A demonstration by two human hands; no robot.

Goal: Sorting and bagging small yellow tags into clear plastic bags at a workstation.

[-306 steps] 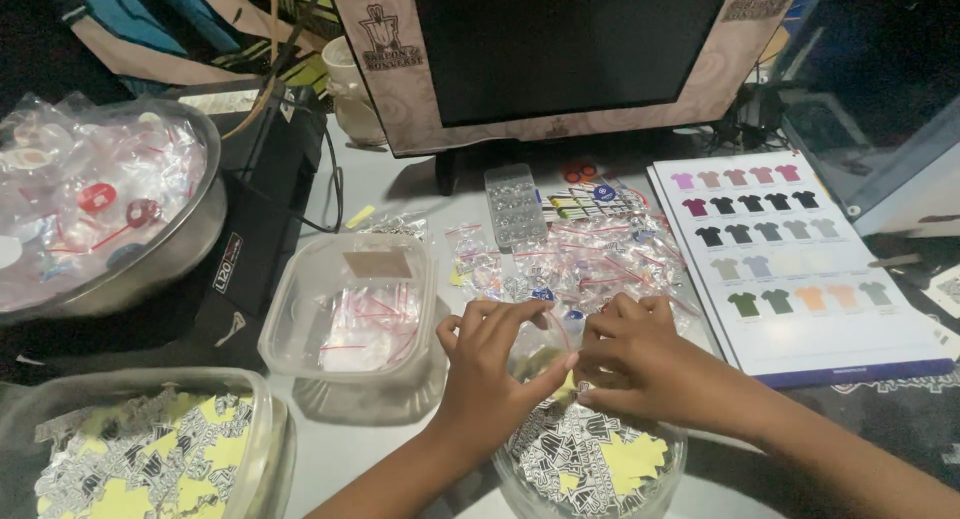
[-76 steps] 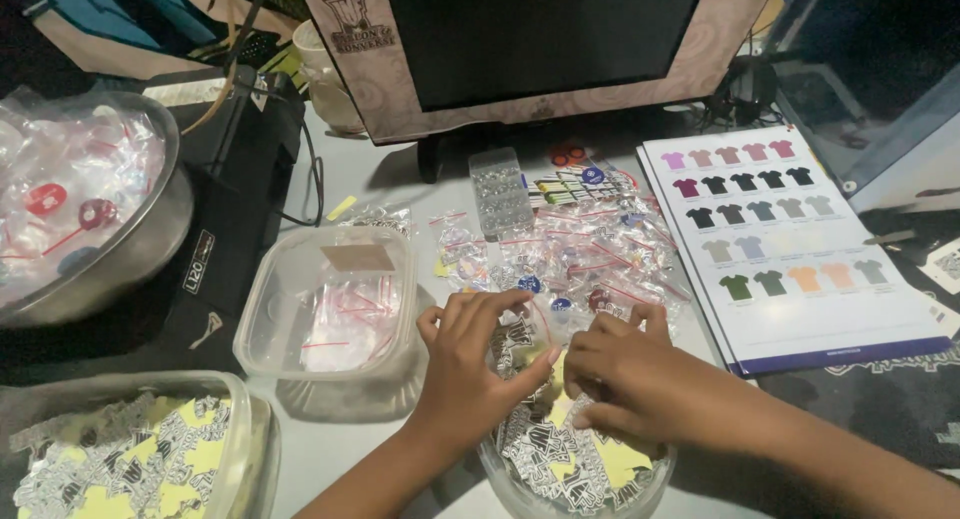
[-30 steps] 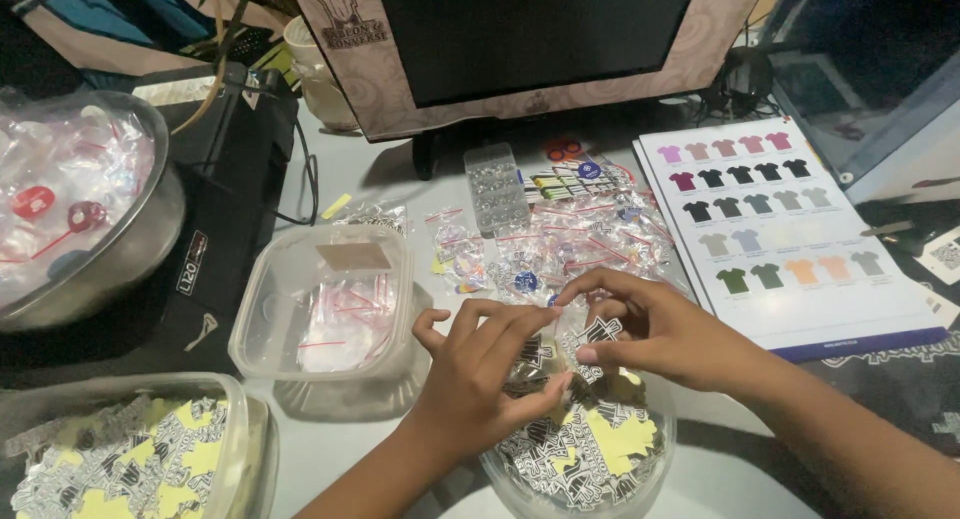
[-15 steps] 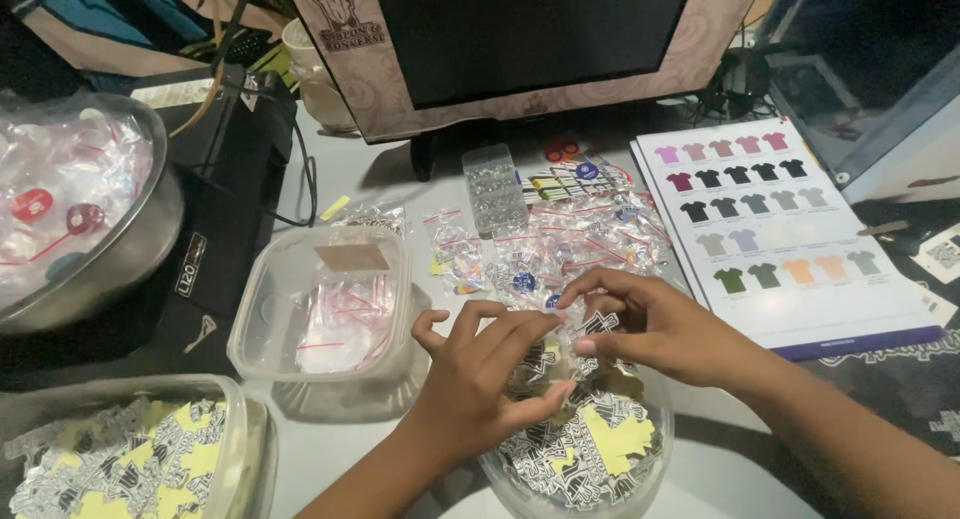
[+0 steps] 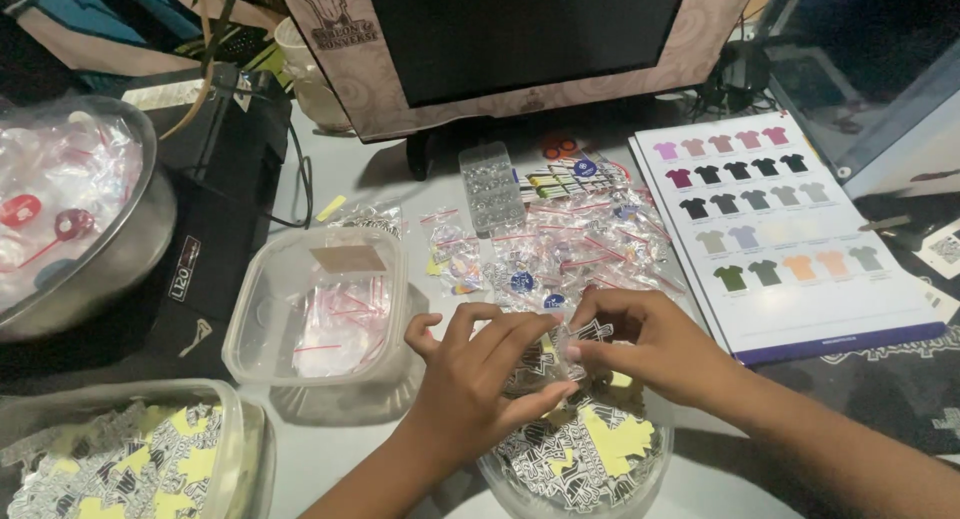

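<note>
Nearest the camera, a round clear tub is heaped with black-and-white and yellow die-cut stickers, and both hands work just above its far rim. The left hand has its fingers curled inward and the right hand meets it fingertip to fingertip; between them they pinch what looks like a small clear bag with a sticker, though the fingers hide most of it. Such a piece is likely featherlight, thin and floppy, slick on its plastic face, and best pinched at an edge or corner. Both wrists hang over the tub, forearms coming in from the lower edge. Left of the hands stands a square clear container of small red-striped bags. Beyond lies a loose pile of filled bags, a shirt colour chart to the right, then a monitor.
</note>
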